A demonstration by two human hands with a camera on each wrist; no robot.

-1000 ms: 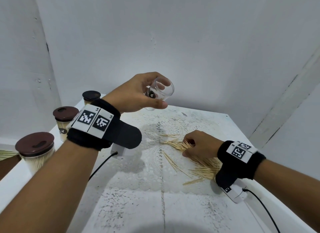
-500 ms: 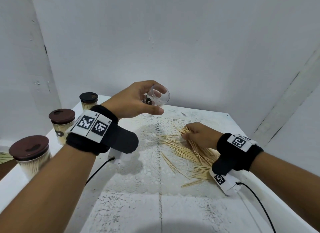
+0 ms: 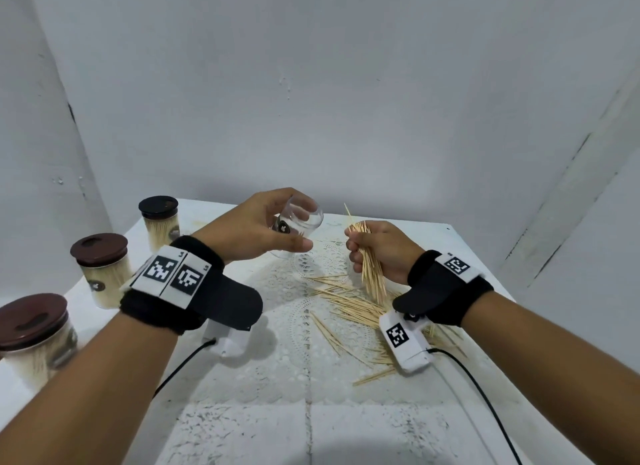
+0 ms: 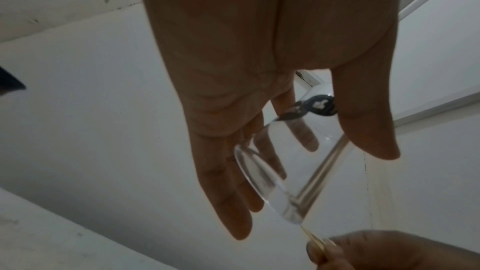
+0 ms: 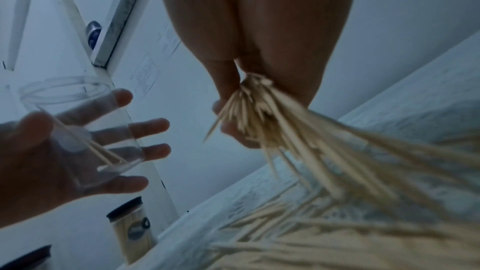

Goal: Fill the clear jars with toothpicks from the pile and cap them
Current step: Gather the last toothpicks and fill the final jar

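White table (image 3: 242,430) with lace mat (image 3: 311,329), seen from the head view; loose pile of toothpicks (image 3: 349,305) spread on the mat toward the right edge, directly below the right wrist. Along the left edge, three capped jars, nearest (image 3: 36,340), middle (image 3: 104,269) and farthest (image 3: 160,222), each packed with toothpicks under a dark brown lid: judged as finished work. Held above the mat near the table's centre, a fourth clear jar (image 3: 298,227), uncapped, tilted with its mouth toward the right, wrapped by the left hand (image 3: 256,231), thumb underneath and fingers curled over the wall; only two or three toothpicks visible inside in the right wrist view. Just beside the mouth, apart from it, right hand (image 3: 379,248) closed in a fist on a bundle of toothpicks (image 3: 370,260), ends fanning out above and below the fingers. No lid for the fourth jar in any view. Progress judged as three jars complete, fourth barely started; remaining: bundle into the mouth, further handfuls from the pile, then capping.
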